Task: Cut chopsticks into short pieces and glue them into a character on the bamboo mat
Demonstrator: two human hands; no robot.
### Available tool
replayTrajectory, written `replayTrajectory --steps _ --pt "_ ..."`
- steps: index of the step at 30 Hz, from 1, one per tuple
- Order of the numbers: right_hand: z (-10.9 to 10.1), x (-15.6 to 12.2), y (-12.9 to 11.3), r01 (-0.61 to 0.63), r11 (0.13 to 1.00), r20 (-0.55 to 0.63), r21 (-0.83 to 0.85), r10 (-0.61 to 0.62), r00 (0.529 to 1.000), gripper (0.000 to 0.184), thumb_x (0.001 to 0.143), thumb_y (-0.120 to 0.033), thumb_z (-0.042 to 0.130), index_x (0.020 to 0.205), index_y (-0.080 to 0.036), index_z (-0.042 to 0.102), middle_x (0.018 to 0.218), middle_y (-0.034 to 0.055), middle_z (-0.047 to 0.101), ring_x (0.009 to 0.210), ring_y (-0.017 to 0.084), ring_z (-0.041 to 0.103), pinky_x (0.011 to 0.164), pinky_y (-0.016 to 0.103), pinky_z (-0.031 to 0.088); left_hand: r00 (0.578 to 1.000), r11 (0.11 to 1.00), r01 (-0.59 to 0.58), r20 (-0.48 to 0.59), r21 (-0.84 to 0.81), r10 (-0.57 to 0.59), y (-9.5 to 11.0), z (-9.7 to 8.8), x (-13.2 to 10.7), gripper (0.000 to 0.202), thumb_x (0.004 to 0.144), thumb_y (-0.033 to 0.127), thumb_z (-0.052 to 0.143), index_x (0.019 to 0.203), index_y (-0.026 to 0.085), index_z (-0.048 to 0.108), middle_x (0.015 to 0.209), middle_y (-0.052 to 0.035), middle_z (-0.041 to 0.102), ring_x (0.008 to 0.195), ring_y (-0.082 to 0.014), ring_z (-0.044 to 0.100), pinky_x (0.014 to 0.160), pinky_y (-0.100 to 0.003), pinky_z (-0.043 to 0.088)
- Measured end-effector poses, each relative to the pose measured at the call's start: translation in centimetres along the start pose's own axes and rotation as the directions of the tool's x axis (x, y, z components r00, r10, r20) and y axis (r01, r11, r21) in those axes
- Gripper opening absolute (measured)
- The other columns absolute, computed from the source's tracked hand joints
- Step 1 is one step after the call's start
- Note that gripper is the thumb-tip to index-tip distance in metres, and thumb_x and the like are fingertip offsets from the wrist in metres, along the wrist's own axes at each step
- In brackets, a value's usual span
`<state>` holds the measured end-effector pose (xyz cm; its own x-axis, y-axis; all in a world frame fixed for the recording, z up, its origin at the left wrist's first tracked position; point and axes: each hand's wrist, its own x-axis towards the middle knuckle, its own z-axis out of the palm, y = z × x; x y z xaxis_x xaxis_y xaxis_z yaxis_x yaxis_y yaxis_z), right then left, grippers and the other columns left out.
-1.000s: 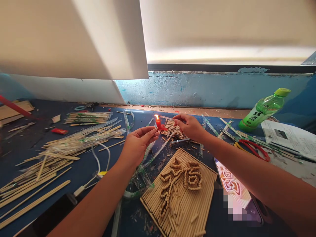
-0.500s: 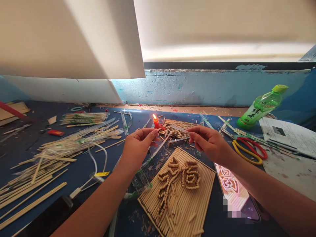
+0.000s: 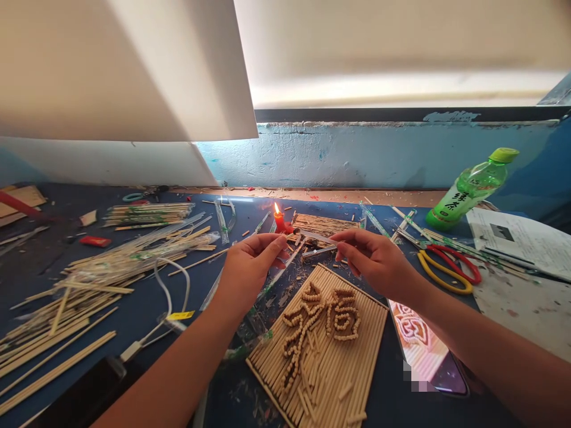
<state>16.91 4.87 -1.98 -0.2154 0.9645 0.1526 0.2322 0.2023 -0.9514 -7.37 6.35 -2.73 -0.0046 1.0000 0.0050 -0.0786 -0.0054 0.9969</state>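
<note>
My left hand (image 3: 254, 258) is closed in a pinch on a short stick piece (image 3: 289, 235), mostly hidden by the fingertips. Between the thumb and fingers of my right hand (image 3: 377, 255) is a thin, flat greyish strip (image 3: 316, 236), whose material I cannot make out. Its far end points left, beside a lit red candle (image 3: 279, 224) just beyond my left fingertips. Below both hands lies a panel of side-by-side wooden sticks (image 3: 357, 368). Raised characters made of small round stick pieces (image 3: 345, 315) stand on it, with several loose short pieces.
Bundles of wooden sticks (image 3: 147, 214) and plastic wrappers cover the left side, near a white cable (image 3: 187, 285). On the right are a phone (image 3: 422, 345), red and yellow-handled scissors (image 3: 446, 270), a green bottle (image 3: 468, 193) and papers (image 3: 526, 238). A dark stick mat (image 3: 328, 223) lies behind.
My right hand has shifted slightly left with the strip, bringing its end nearer the candle. My left hand keeps its pinch almost in place. The view has moved a little.
</note>
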Motion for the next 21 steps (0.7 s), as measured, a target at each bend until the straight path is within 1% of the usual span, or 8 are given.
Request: replayTrajectory --steps 3,6,10,21 --pt "0.04 -0.02 -0.08 -0.019 1.0 0.013 0.019 0.019 1.0 0.027 0.095 -0.04 0.061 0.11 -0.019 0.068 0.082 0.003 0.066 0.054 0.009 0.048 0.047 0.026 0.037 1.0 1.0 0.011 0.006 0.0 -0.011 0.13 0.06 -0.06 0.022 0.079 0.039 0.081 0.089 0.02 0.078 0.075 -0.0027 0.073 0.064 -0.013 0.065 0.06 -0.022 0.054" --pt "0.06 -0.03 -0.25 -0.045 0.996 0.025 0.079 0.043 0.999 0.026 0.095 -0.04 0.061 0.109 -0.018 0.067 0.081 0.0023 0.065 0.051 0.008 0.046 0.045 0.025 0.035 1.0 1.0 0.021 0.006 0.001 -0.021 0.23 0.13 -0.1 0.022 0.079 0.038 0.082 0.089 0.019 0.078 0.073 -0.0024 0.072 0.063 -0.0125 0.064 0.06 -0.022 0.054" --pt "0.01 0.08 -0.39 -0.051 0.989 0.021 0.142 0.048 0.999 0.024 0.096 -0.038 0.06 0.108 -0.018 0.066 0.079 0.001 0.063 0.049 0.007 0.046 0.043 0.024 0.034 0.999 0.999 0.034 0.012 -0.005 -0.034 0.21 0.15 -0.05 0.023 0.079 0.039 0.082 0.085 0.017 0.077 0.073 -0.0028 0.072 0.061 -0.0119 0.064 0.059 -0.022 0.053" --pt "0.06 -0.02 -0.26 -0.038 0.997 0.028 0.073 0.036 0.999 0.025 0.096 -0.038 0.059 0.109 -0.018 0.066 0.08 0.0011 0.065 0.05 0.007 0.046 0.043 0.024 0.036 0.994 0.993 0.093 0.062 -0.076 -0.089 0.09 0.43 0.03 0.026 0.077 0.041 0.082 0.08 0.015 0.076 0.078 -0.0045 0.07 0.063 -0.0112 0.062 0.054 -0.02 0.05"
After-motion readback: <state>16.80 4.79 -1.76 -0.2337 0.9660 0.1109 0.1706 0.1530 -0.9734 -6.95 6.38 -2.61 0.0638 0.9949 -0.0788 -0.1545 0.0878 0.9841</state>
